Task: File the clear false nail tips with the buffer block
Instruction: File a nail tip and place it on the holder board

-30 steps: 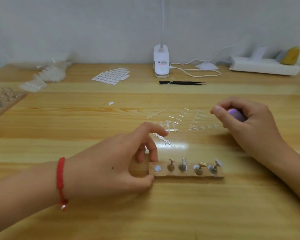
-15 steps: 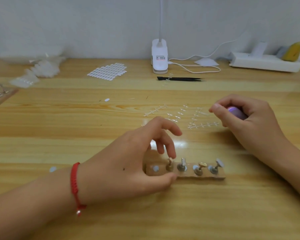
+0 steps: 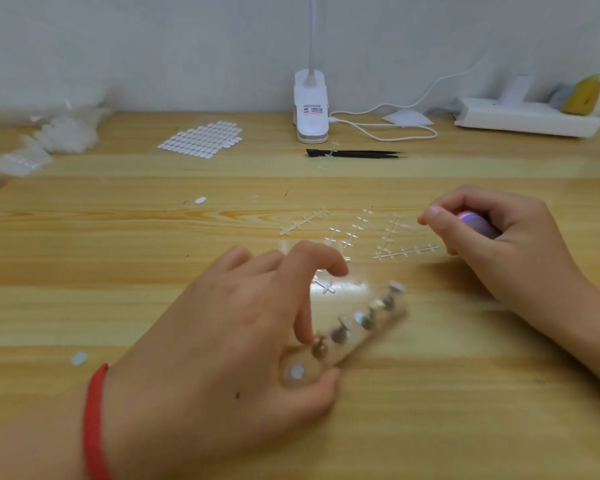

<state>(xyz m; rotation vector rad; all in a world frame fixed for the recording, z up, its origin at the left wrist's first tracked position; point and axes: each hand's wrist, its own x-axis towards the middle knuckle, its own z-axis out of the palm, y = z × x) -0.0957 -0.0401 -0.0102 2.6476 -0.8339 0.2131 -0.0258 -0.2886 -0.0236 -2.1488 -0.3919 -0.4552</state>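
Observation:
A small wooden nail stand with a row of metal pegs lies slanted on the table, blurred by motion. My left hand, with a red cord at the wrist, grips the stand's near end between thumb and fingers. A clear nail tip sits on the far peg. To the right, my right hand is curled around a purple and pink buffer block, apart from the stand. Empty clear nail-tip sprues lie scattered between the two hands.
At the back stand a white clip lamp with its cable, black tweezers, a sheet of white adhesive tabs, bags of nail tips and a white power strip. A loose white tab lies near my left wrist.
My left hand has swung the stand from lying square to me to a slant, far end turned away and right. My right hand has barely moved.

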